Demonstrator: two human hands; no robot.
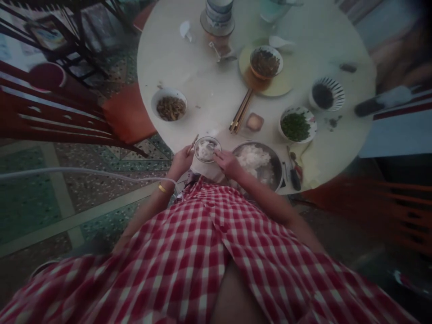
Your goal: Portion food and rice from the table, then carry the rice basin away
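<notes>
Close to my body, at the near table edge, is a small dark-rimmed bowl (199,157) with white rice (204,147) in it. My left hand (182,161) is closed at the bowl's left side, and a thin tan stick-like piece shows by its fingers. From the right, my right hand (230,164) reaches the bowl with its fingertips pinched over the rim. Whatever lies between those fingertips is too small to make out. Just beyond that hand, partly behind my forearm, a wide dark pot (281,168) contains more white rice (253,157).
Chopsticks (240,111) and a small pinkish square block (254,122) lie ahead. Around them stand a bowl of brown food (171,108), a bowl of chopped greens (295,126), a striped bowl (332,92) and stacked bowls (218,18). A white cable (101,172) crosses at left.
</notes>
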